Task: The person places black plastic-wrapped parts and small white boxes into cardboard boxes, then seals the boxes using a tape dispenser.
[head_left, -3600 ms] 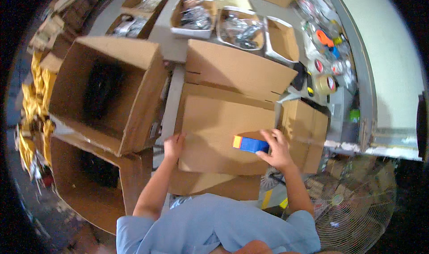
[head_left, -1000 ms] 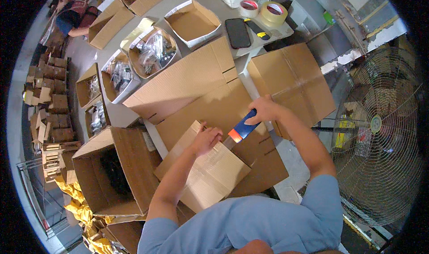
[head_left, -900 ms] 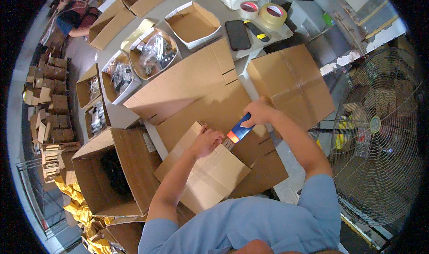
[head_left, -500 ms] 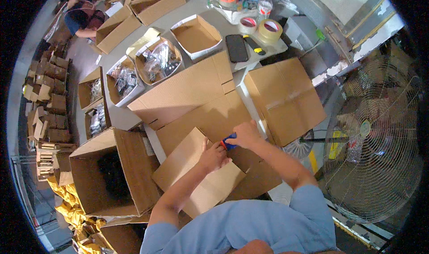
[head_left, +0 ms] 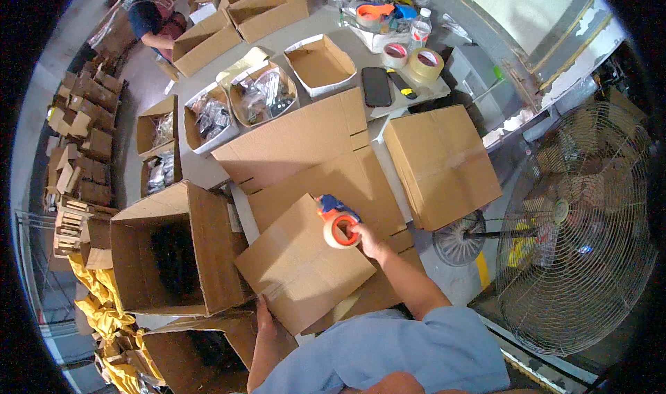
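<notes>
A closed cardboard box (head_left: 305, 255) lies at an angle in front of me, over a large flat cardboard sheet (head_left: 322, 186). My right hand (head_left: 366, 241) is closed on a tape dispenser (head_left: 334, 210), blue and orange with a tape roll in it, held over the box's far right part. At the box's near left corner, my left hand (head_left: 264, 315) grips its side; most of those fingers are hidden. Left of the box stands a big open carton (head_left: 156, 255) with a dark inside, and another open carton (head_left: 187, 352) is nearer to me.
Bins of plastic-wrapped parts (head_left: 208, 120) and an empty white-edged box (head_left: 320, 64) stand beyond. A phone (head_left: 377, 87), cutter (head_left: 401, 84) and tape rolls (head_left: 424, 64) lie far right. Stacked cardboard (head_left: 444, 165) and a large fan (head_left: 572, 227) are right. A co-worker (head_left: 156, 19) stands far left.
My left hand has left the dispenser and moved down to the box's near left corner. My right hand has brought the dispenser toward me, over the box top. The view has shifted slightly.
</notes>
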A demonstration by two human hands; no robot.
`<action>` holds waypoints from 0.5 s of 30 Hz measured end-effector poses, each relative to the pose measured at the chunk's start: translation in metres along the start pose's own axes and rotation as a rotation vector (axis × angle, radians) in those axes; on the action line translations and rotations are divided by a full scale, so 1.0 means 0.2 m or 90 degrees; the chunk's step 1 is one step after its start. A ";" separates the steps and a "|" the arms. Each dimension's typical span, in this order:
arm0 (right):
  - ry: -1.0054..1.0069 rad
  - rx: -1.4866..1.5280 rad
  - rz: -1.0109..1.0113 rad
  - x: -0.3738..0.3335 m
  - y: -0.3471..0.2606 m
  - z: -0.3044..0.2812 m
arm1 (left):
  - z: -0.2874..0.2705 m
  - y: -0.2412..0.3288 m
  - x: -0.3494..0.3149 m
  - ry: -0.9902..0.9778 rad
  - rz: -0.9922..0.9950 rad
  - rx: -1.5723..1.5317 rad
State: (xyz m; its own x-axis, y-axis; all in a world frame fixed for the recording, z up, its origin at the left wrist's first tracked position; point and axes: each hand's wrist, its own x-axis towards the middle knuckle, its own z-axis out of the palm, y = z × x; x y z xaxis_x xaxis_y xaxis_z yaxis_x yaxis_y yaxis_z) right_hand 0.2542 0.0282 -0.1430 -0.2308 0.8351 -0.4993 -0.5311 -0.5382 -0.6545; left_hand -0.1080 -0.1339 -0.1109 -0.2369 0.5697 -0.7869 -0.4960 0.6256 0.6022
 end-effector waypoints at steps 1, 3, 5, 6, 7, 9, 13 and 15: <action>0.011 -0.020 -0.010 0.02 0.06 0.01 | -0.01 -0.03 0.04 0.018 0.016 -0.011; -0.077 -0.044 0.026 0.00 -0.01 0.05 | 0.01 -0.07 0.11 0.063 0.046 -0.044; -0.081 -0.076 -0.023 -0.13 -0.13 0.11 | 0.00 -0.02 0.03 -0.006 0.021 -0.018; -0.080 -0.093 -0.045 -0.24 -0.21 0.14 | 0.13 0.08 -0.07 -0.020 0.068 0.021; -0.052 -0.084 -0.099 -0.31 -0.29 0.16 | 0.25 0.19 -0.20 -0.029 0.119 0.060; 0.002 -0.060 -0.198 -0.48 -0.39 0.16 | 0.41 0.37 -0.27 -0.096 0.123 0.169; 0.112 0.025 -0.240 -0.88 -0.62 -0.09 | 1.01 0.74 -0.44 -0.464 0.258 0.262; 0.281 0.132 -0.358 -1.00 -0.68 -0.16 | 1.38 0.86 -0.43 -0.708 0.324 0.206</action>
State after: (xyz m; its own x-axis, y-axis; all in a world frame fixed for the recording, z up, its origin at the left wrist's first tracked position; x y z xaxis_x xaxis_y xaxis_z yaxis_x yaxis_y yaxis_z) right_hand 0.3977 -0.0700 0.0282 0.4468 0.8314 -0.3304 -0.6259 0.0267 -0.7794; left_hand 0.0564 0.0716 0.0982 0.5658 0.8244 -0.0140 -0.2924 0.2164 0.9315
